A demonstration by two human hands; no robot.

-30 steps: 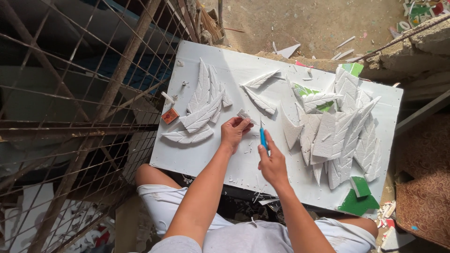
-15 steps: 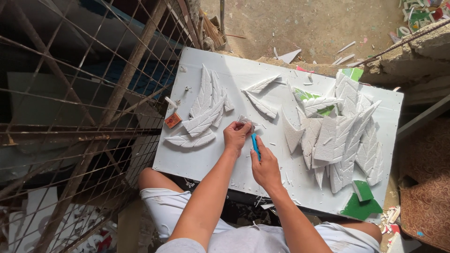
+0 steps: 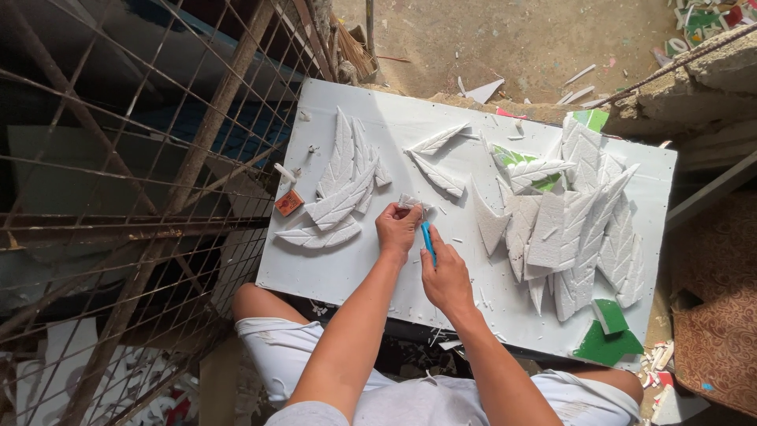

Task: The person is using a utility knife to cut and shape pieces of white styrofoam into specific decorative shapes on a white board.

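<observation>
Left hand (image 3: 397, 229) pinches a small white foam piece (image 3: 413, 203); right hand (image 3: 445, 276) grips a blue cutter (image 3: 427, 241), apparently; a small orange box (image 3: 289, 203) lies at the counter (image 3: 347, 268) edge.

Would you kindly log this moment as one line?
left hand: holds small foam piece | right hand: holds blue cutter | surface: white board

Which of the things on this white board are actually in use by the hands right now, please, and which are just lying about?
In use:
- left hand pinching a small foam piece
- right hand holding a blue cutter
- white board under them

Lying about:
- finished foam leaves on the left
- heap of foam leaves on the right
- small orange box
- green scraps
</observation>
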